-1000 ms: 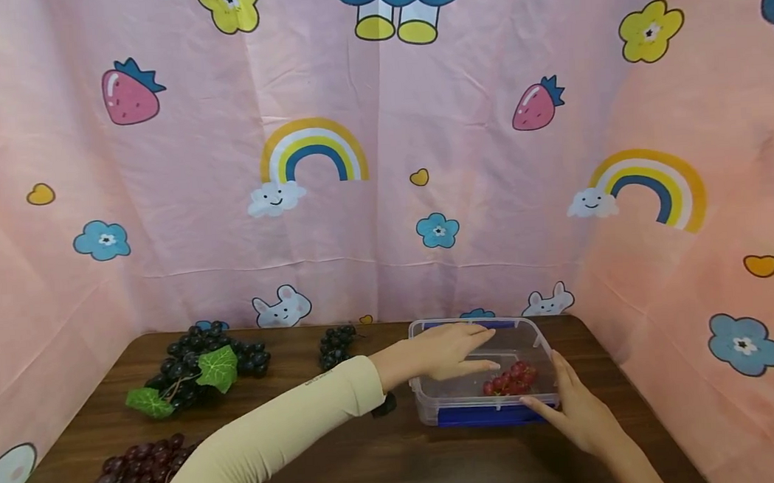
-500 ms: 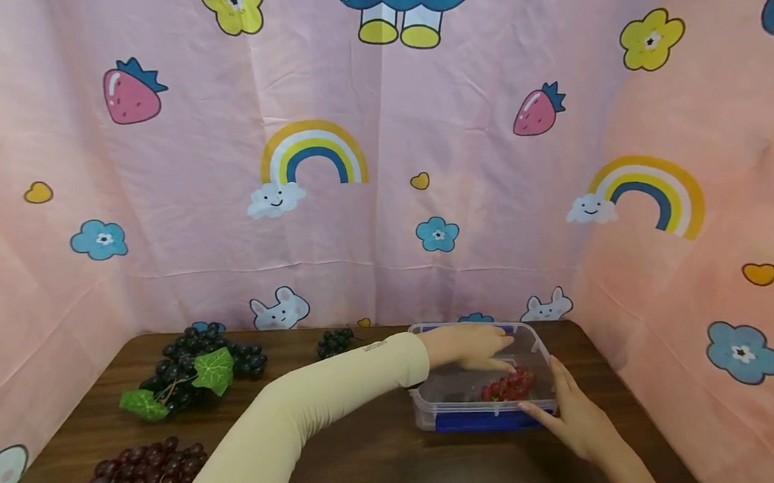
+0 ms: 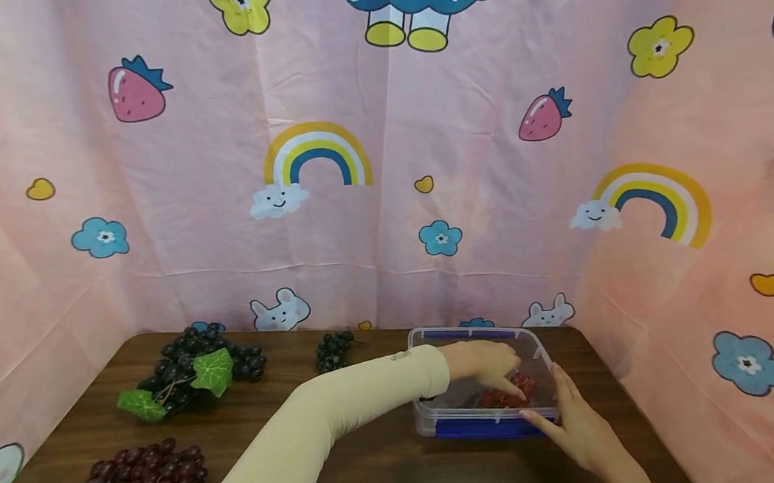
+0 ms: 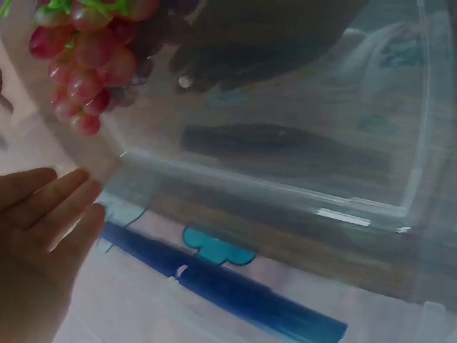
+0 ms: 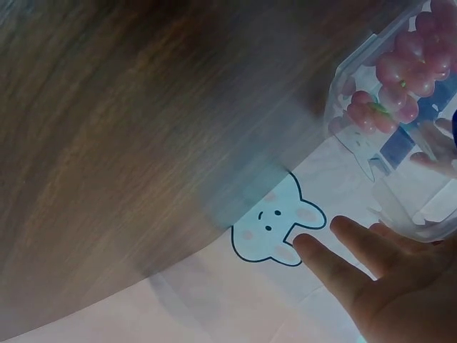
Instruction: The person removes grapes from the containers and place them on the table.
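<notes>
A clear plastic food container (image 3: 423, 415) with blue latches sits on the right of the table, holding a bunch of red grapes (image 3: 527, 386). My left hand (image 3: 490, 361) reaches down into it from the left, its thumb overlapping the grapes in the head view. In the left wrist view, the left hand's extended fingers (image 4: 61, 204) are beside the bunch. Outside the container, my right hand (image 3: 581, 425) touches its front right corner, thumb along the front rim and straight fingers at the right side. The right wrist view shows these fingers (image 5: 332, 268) spread.
Black grapes with green leaves (image 3: 185, 368) lie at the table's back left, and dark red grapes (image 3: 145, 478) nearer the front left. A small black bunch (image 3: 332, 350) is left of the container. A patterned pink cloth (image 3: 336, 274) encloses the table (image 3: 374, 464).
My left hand has gone from hovering over the container to lower inside it, rightward onto the red grapes. The right hand stays at the corner. The head view shifts slightly.
</notes>
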A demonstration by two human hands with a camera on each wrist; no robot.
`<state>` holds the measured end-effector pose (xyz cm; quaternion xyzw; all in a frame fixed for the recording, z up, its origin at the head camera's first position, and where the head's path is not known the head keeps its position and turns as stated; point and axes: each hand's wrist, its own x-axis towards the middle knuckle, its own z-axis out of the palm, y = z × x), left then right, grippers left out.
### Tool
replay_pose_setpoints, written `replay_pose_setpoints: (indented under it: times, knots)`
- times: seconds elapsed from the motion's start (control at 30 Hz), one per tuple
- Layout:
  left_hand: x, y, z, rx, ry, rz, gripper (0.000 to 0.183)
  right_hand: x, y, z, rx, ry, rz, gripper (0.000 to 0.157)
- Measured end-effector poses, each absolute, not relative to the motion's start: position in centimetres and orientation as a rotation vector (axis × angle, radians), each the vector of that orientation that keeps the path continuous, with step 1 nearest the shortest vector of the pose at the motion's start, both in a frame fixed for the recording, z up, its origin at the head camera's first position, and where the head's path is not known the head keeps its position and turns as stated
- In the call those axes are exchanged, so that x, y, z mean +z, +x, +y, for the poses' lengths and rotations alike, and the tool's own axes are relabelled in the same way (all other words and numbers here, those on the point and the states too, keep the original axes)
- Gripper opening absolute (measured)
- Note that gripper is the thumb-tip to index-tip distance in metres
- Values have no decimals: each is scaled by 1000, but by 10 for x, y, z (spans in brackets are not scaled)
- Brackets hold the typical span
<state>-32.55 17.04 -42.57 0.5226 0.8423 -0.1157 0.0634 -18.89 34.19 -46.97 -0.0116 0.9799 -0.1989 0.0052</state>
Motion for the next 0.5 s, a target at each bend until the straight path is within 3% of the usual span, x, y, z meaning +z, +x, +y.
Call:
replay_pose_setpoints:
  times: [0.3,0.5]
  knots:
    - [-429,-334,178,-475,1553,2526,70,-471,-190,344,-623,-38,3046,116]
    - [-442,-329,181,-323,1553,2463,47,-471,-189,344,-617,-45,3057,115]
